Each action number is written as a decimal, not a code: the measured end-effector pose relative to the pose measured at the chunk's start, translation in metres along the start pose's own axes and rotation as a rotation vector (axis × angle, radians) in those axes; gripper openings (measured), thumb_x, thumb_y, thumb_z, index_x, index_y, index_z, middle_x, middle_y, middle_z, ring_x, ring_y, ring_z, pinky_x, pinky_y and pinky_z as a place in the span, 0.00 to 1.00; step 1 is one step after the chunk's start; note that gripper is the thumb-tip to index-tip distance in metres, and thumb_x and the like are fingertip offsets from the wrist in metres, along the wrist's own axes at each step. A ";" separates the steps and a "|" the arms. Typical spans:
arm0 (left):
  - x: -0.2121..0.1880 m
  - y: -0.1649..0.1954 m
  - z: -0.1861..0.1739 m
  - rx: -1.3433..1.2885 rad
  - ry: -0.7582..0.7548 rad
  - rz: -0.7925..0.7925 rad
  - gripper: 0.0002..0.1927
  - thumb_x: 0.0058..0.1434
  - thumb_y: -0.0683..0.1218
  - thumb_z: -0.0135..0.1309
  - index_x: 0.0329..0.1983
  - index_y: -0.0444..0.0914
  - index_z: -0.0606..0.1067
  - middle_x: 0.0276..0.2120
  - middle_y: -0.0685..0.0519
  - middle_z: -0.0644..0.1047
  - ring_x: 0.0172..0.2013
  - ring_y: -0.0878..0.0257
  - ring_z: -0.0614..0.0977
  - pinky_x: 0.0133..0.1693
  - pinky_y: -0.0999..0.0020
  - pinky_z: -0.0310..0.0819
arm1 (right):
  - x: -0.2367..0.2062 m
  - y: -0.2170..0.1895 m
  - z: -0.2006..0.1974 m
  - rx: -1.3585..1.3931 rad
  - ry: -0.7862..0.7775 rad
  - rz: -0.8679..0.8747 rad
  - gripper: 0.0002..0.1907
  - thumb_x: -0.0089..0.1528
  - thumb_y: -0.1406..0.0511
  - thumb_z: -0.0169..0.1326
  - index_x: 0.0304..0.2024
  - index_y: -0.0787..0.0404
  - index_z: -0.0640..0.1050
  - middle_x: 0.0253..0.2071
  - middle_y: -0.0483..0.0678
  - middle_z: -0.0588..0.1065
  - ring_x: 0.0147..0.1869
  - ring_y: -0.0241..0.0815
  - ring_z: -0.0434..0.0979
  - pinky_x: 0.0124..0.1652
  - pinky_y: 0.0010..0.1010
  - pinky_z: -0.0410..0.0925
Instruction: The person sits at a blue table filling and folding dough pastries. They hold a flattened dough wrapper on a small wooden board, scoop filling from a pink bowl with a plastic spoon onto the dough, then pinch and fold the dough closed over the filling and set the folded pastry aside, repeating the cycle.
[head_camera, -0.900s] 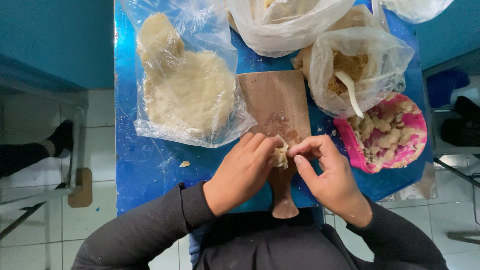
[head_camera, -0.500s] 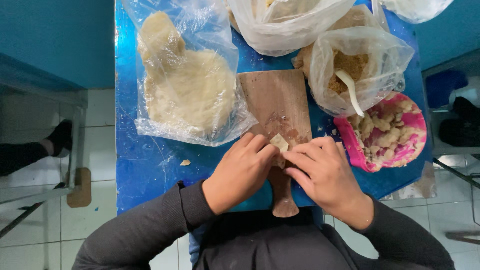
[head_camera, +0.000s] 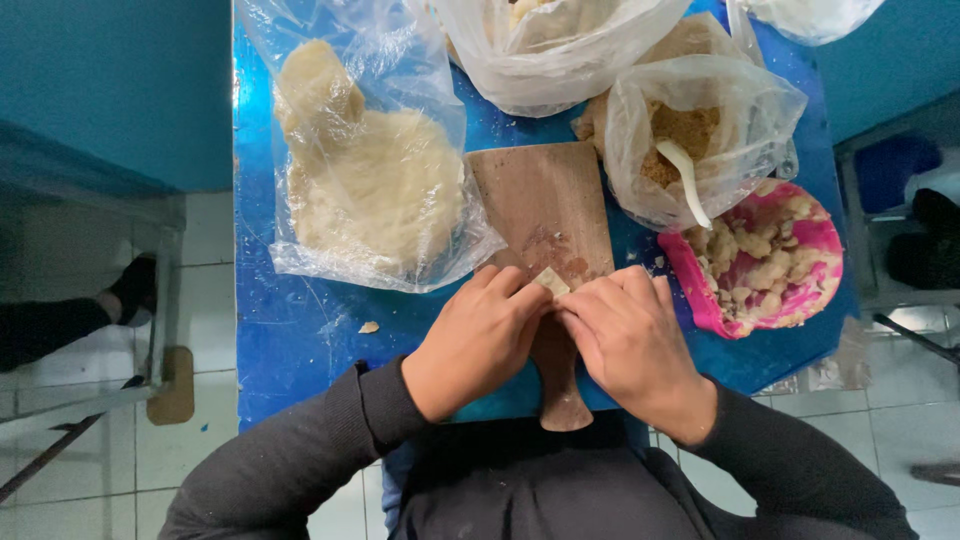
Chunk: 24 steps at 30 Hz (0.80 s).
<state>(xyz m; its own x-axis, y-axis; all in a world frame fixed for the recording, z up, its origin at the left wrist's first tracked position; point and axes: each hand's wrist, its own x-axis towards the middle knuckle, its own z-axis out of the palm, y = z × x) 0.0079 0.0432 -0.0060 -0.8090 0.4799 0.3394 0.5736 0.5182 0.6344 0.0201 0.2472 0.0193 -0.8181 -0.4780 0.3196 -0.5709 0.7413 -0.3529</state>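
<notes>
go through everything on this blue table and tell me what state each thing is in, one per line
left hand: closed on the dough piece
right hand: closed on it too
dough piece: pinched between both hands
wooden board: lying flat, smeared
dough bag: open
filling bag: open, spoon inside
pink bowl: nearly full

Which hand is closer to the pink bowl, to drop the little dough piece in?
Probably the right hand. It sits beside the pink bowl of pieces, while the left hand is on the far side of the wooden board. Both hands pinch the small dough piece.
</notes>
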 end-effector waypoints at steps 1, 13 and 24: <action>-0.005 0.011 -0.023 -0.017 0.006 -0.009 0.05 0.60 0.40 0.56 0.39 0.38 0.75 0.35 0.48 0.74 0.39 0.47 0.77 0.42 0.56 0.72 | 0.006 -0.021 -0.013 0.025 -0.005 0.038 0.07 0.57 0.67 0.60 0.38 0.59 0.80 0.37 0.45 0.77 0.45 0.50 0.71 0.44 0.42 0.61; 0.002 0.011 -0.030 -0.094 -0.017 -0.001 0.05 0.59 0.38 0.54 0.38 0.39 0.74 0.35 0.47 0.74 0.41 0.45 0.76 0.44 0.55 0.72 | 0.012 -0.018 -0.013 0.163 -0.009 0.090 0.08 0.57 0.72 0.59 0.39 0.60 0.79 0.38 0.46 0.77 0.46 0.51 0.71 0.46 0.38 0.64; 0.005 0.012 -0.026 0.004 -0.072 -0.049 0.04 0.62 0.40 0.55 0.38 0.35 0.72 0.33 0.45 0.75 0.39 0.45 0.77 0.41 0.53 0.72 | 0.011 -0.021 -0.010 0.021 -0.022 0.165 0.05 0.57 0.69 0.60 0.36 0.58 0.80 0.37 0.46 0.77 0.45 0.51 0.71 0.46 0.41 0.62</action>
<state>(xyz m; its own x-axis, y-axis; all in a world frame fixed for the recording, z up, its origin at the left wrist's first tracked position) 0.0072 0.0335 0.0215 -0.8247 0.5035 0.2576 0.5345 0.5446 0.6463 0.0236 0.2309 0.0386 -0.9022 -0.3606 0.2366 -0.4295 0.8009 -0.4172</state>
